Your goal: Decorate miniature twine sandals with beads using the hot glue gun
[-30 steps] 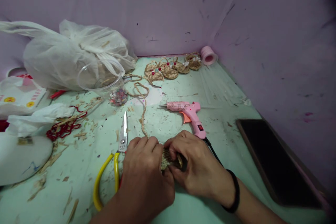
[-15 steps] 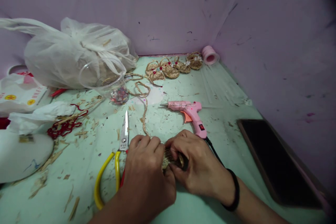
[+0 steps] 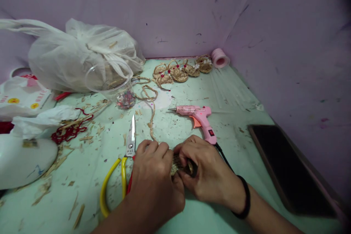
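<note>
My left hand (image 3: pixel 155 177) and my right hand (image 3: pixel 204 170) meet at the near middle of the green table (image 3: pixel 192 91), fingers curled and pressed together on a small jute-wrapped piece (image 3: pixel 179 164) held between them. Most of that piece is hidden by my fingers. A jute cord (image 3: pixel 151 117) runs from it up the table toward a loose coil. Yellow-handled scissors (image 3: pixel 120 168) lie just left of my left hand. A pink glue gun (image 3: pixel 196 115) rests just beyond my right hand, its black cable passing under my wrist.
Several finished jute ornaments (image 3: pixel 178 71) and a pink ribbon roll (image 3: pixel 219 57) sit at the back. A white plastic bag (image 3: pixel 76 56), a clear cup with beads (image 3: pixel 115 87), red cord (image 3: pixel 68 129) and a white dish (image 3: pixel 22 159) lie left. A dark phone (image 3: pixel 285 168) lies right.
Both hands have stayed on the jute piece, with only small finger shifts. The view has drifted slightly to the left.
</note>
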The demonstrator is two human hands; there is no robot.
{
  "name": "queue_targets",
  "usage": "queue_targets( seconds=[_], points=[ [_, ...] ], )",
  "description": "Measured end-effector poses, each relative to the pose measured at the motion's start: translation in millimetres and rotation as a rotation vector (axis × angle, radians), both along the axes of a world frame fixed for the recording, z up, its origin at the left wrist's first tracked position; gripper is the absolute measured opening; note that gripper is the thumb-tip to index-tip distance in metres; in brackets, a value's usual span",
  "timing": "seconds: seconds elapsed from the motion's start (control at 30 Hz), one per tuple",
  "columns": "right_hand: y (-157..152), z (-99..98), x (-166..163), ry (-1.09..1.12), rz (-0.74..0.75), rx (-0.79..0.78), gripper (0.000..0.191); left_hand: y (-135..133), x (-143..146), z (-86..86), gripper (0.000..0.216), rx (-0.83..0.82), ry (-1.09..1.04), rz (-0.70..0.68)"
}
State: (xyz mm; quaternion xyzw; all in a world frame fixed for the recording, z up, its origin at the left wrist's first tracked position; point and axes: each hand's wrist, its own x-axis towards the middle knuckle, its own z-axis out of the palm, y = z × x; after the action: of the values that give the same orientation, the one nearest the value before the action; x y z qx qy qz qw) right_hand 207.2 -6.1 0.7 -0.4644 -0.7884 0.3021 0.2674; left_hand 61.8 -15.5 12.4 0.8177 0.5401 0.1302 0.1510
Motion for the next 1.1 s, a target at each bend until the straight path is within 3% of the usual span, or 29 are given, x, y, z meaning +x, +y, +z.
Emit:
queue_targets(
  seconds=[0.87, 1.1],
  points=[
    [-0.1, 0.0, -1.5, 0.023, -0.011, 0.009, 0.023, -0.7, -0.7, -0.9, 0.011, 0.005, 0.008, -0.009],
    [1.6, 1.1, 1.9, -0.012, 0.067, 0.017, 0.022, -1.1, -5.0, 3.8, 0.020, -0.039, 0.080, -0.050]
  ],
)
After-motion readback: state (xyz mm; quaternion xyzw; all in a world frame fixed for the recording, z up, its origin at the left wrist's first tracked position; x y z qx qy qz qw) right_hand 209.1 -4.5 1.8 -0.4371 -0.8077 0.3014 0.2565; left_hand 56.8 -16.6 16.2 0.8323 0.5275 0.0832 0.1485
